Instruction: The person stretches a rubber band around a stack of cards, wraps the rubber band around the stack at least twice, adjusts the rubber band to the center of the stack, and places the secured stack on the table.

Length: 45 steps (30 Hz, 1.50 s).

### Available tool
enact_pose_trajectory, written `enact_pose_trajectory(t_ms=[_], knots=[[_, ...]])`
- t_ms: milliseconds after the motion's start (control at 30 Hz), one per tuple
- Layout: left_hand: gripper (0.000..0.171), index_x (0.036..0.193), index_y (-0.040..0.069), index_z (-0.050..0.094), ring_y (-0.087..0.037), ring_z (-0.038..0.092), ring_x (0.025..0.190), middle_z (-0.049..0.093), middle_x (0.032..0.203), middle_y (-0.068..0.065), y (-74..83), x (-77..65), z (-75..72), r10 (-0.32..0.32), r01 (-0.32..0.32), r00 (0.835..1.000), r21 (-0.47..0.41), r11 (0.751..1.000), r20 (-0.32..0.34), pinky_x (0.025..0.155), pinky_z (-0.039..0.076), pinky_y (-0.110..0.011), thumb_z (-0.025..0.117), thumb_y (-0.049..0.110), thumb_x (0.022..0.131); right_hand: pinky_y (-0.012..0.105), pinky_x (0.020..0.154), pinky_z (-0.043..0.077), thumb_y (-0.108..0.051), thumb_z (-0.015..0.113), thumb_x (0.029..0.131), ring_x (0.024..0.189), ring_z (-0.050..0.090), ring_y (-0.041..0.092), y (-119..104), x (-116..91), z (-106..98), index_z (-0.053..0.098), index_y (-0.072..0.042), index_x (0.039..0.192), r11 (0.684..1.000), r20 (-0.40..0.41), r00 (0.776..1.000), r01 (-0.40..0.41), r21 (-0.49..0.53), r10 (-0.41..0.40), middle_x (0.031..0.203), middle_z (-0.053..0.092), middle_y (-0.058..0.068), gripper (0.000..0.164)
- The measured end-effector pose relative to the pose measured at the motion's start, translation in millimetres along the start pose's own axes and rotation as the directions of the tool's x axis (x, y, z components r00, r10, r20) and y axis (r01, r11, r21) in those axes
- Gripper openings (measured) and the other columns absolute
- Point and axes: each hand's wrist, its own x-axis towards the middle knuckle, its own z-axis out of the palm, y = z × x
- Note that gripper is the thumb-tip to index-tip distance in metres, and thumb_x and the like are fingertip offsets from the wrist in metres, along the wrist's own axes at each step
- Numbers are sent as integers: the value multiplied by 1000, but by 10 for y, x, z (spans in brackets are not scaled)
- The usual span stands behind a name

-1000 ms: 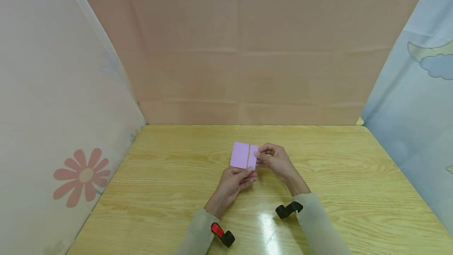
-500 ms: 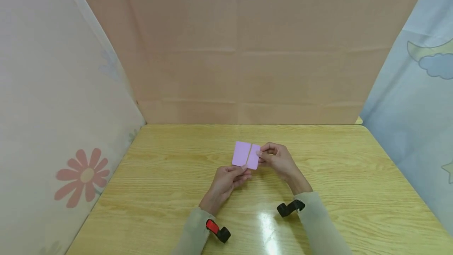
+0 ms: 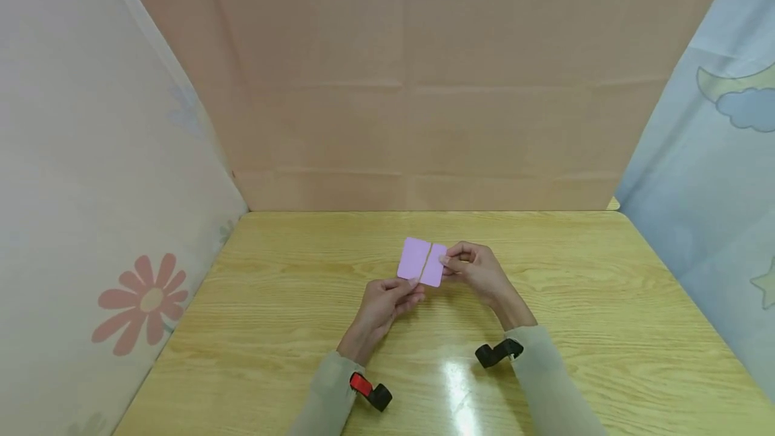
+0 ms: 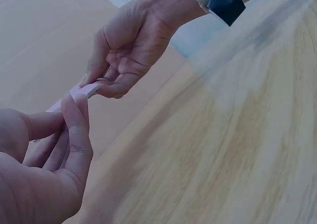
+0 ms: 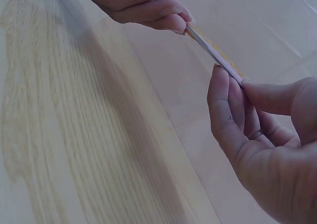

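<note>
A thin pink card or small stack of cards is held up over the table, a narrow tan line that looks like a rubber band crossing it at a slant. My left hand pinches its near edge between thumb and fingers, close to the lower end of the line. At the right edge, my right hand grips it with thumb and fingertips. Edge-on in the right wrist view, the pink card shows an orange strip along it. From the left wrist, fingers hide most of the card.
Beneath both hands lies a wood-grain table, with a bright reflection near its front. A tan cloth hangs at its back edge. Patterned curtains stand at both sides. Each wrist wears a black camera.
My left hand has slid left along the card's near edge. The tan line has gone from nearly upright to slanted, and the card has tilted and shifted slightly. The right hand keeps its grip.
</note>
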Motion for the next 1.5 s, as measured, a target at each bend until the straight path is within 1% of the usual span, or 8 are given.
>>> enact_pose_trajectory(t_ms=[200,367,567,733,967,1067,1367,1500], knots=[[28,116,-12,72,-12,79,85,81,92,-6,-17,-22,2,-5,7,998,-23,1000,62,78,64,-21,73,9,99,35,80,67,-2,67,101,78,72,14,3,-13,-28,63,3,103,998,-10,1000,-25,57,25,87,71,0,7],[29,118,-13,72,-14,79,87,81,98,-11,-110,-31,90,-30,27,992,33,999,120,78,65,-22,72,10,100,34,78,67,-5,68,101,77,73,13,36,-17,-18,63,3,101,998,20,999,-32,60,31,86,71,-1,9],[28,115,-12,74,-13,79,83,82,98,-13,-154,-37,158,-26,23,996,35,999,86,74,64,-21,73,11,100,37,80,67,-2,66,102,78,72,14,47,-27,-17,62,3,103,999,48,999,-15,30,14,88,70,0,6],[27,113,-11,74,-13,79,82,82,93,-10,-128,-24,124,-35,35,998,7,999,59,73,63,-21,73,12,99,39,81,67,0,64,103,78,72,14,34,-33,-38,61,4,103,1000,61,998,-2,21,1,89,69,-1,5],[25,110,-8,76,-11,78,81,82,92,-8,-76,-26,75,-37,37,998,12,999,52,73,64,-21,75,14,98,38,78,67,3,62,102,77,72,14,11,-39,-34,63,-4,97,999,53,999,3,33,-5,88,69,-1,8],[24,110,-8,76,-11,79,81,82,91,-8,-65,-30,70,-43,43,998,12,999,52,73,64,-21,75,13,98,36,78,67,1,63,102,77,71,13,14,-33,-32,63,0,100,1000,51,999,-5,25,3,88,69,-1,3],[34,125,-10,69,-13,79,85,82,97,-8,4,-29,-17,-61,55,989,50,997,134,80,65,-23,72,14,101,32,79,66,-4,65,103,78,71,12,-28,-47,-65,64,1,102,998,59,997,-51,25,49,87,72,-2,5],[36,131,-8,65,-14,79,85,81,97,-9,98,14,-95,-26,23,993,32,999,113,81,66,-26,69,15,103,32,78,66,-4,65,103,78,70,13,-59,-25,-86,63,1,104,998,74,996,-54,20,52,87,72,-1,6]])
